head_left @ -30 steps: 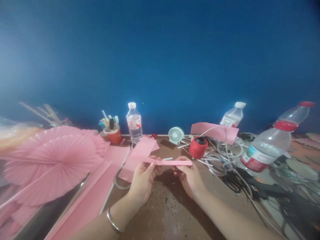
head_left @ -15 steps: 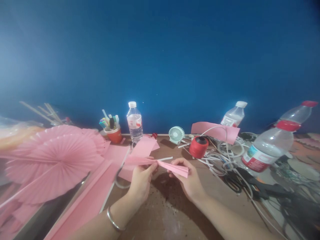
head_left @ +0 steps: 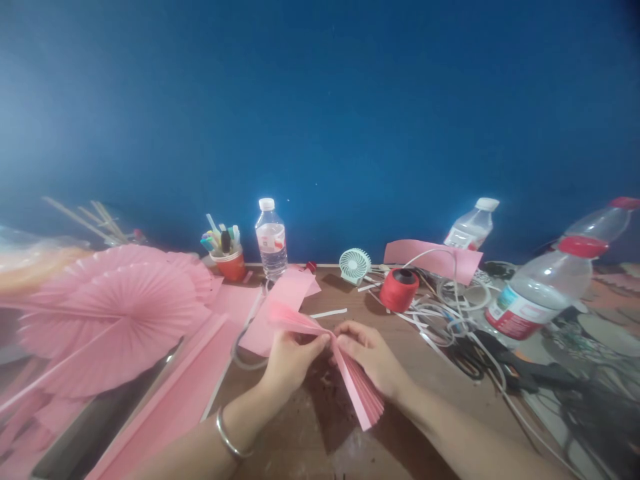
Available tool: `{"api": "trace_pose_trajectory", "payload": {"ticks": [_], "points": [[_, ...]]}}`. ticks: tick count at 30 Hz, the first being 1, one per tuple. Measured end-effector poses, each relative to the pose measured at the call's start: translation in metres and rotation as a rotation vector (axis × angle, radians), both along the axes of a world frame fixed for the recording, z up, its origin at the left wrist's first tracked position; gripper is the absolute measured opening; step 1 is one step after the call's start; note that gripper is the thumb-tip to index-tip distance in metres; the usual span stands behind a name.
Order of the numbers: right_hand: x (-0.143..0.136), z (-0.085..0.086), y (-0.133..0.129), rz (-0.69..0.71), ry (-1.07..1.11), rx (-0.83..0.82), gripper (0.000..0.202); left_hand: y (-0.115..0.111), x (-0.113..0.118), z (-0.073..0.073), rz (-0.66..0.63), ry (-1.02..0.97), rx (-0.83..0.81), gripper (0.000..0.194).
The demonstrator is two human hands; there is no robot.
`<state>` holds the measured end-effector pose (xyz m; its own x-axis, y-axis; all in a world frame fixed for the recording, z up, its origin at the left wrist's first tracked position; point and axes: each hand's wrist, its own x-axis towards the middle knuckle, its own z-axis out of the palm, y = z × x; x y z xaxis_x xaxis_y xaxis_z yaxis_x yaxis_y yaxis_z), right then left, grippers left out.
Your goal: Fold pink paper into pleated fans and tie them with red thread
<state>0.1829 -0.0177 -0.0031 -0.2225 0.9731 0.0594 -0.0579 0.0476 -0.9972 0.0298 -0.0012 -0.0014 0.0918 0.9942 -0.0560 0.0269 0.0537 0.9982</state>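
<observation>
Both hands hold one strip of pink pleated paper (head_left: pixel 357 387) above the brown table. My left hand (head_left: pixel 295 360), with a silver bangle on its wrist, pinches the strip near its middle. Close beside it, my right hand (head_left: pixel 367 353) has thumb and fingers closed on the same folds. To the left the strip's other end rises over my left hand, and to the right its pleats hang down, fanned slightly. Flat pink paper (head_left: pixel 280 307) lies behind my left hand. A thin white strip (head_left: pixel 329 313) rests just beyond the fingers.
Finished pink paper fans (head_left: pixel 120 320) are stacked at left, near a pen cup (head_left: pixel 230 263) and a water bottle (head_left: pixel 272 243). A small fan (head_left: pixel 355 265), a red thread spool (head_left: pixel 399 291), tangled white cables (head_left: pixel 440 320) and a large bottle (head_left: pixel 540 297) stand at right.
The right part of the pleated paper has swung downward and its folds have spread a little. My right hand has moved left, up close to my left hand.
</observation>
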Motion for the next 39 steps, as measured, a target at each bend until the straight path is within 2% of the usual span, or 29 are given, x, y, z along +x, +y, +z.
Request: {"api": "trace_pose_trajectory", "payload": {"ticks": [4, 7, 10, 14, 24, 29, 35, 37, 39], "points": [[0.003, 0.010, -0.001, -0.041, -0.355, 0.155, 0.018, -0.002, 0.001, 0.001, -0.067, 0.002, -0.002, 0.012], [0.008, 0.014, 0.003, 0.010, -0.431, 0.158, 0.022, 0.000, 0.001, 0.001, -0.066, -0.076, -0.037, 0.013], [0.007, 0.015, 0.005, 0.055, -0.353, 0.061, 0.022, 0.002, 0.001, 0.000, -0.060, -0.101, -0.064, 0.014], [0.000, 0.011, 0.003, 0.038, -0.183, -0.111, 0.023, 0.002, 0.004, -0.002, -0.072, -0.143, -0.030, 0.016], [0.001, -0.001, 0.001, -0.015, -0.282, -0.042, 0.035, -0.003, 0.008, 0.005, -0.094, -0.132, 0.013, 0.013], [0.001, 0.002, 0.000, -0.027, -0.292, -0.042, 0.035, -0.004, 0.007, 0.003, -0.069, -0.063, 0.054, 0.014], [0.000, 0.004, -0.002, 0.014, -0.149, -0.101, 0.027, -0.011, 0.003, -0.003, -0.019, 0.250, 0.276, 0.011], [0.000, 0.002, -0.001, 0.024, -0.096, -0.113, 0.025, -0.013, 0.000, -0.001, -0.044, 0.315, 0.340, 0.011], [0.000, 0.001, -0.001, 0.025, -0.104, -0.100, 0.025, -0.014, -0.002, 0.004, -0.109, 0.292, 0.377, 0.010]]}}
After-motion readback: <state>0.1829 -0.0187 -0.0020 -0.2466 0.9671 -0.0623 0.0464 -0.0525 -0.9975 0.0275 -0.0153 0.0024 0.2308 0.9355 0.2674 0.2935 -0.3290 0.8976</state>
